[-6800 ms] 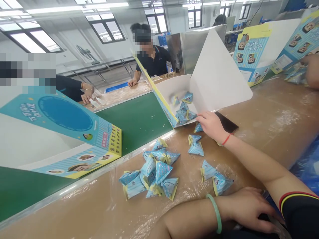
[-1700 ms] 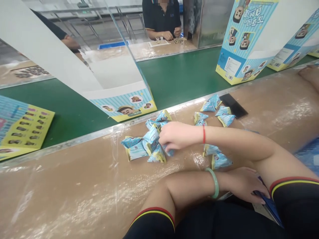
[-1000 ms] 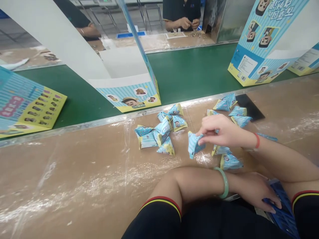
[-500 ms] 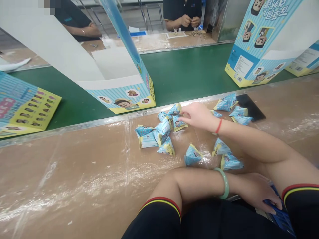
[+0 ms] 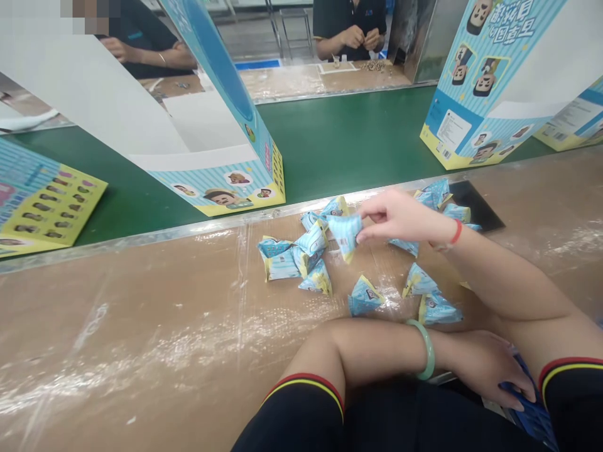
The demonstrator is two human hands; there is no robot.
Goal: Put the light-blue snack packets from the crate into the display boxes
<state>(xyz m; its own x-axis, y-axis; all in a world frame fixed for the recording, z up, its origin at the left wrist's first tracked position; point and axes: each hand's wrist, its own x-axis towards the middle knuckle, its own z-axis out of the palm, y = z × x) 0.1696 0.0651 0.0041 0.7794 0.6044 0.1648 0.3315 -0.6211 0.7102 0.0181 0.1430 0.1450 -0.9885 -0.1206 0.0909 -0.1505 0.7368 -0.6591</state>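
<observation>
Right hand (image 5: 400,216): my fingertips pinch one triangular pouch (image 5: 346,229) by its edge, just above the pouch pile (image 5: 292,260) on the worktop (image 5: 141,326). Gripping the seam should avoid crushing it. I cannot tell the left hand's (image 5: 485,370) grip.

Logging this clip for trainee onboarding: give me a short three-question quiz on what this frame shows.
1. True or false: the right hand pinches a blue packet in its fingers.
2. Multiple choice: what does the left hand wear at its wrist? A a red string; B a green bangle; C a watch.
3. Fill in: the display box with the open white inside stands on the ____ conveyor belt.

Key: 1 true; 2 B; 3 green.
</observation>
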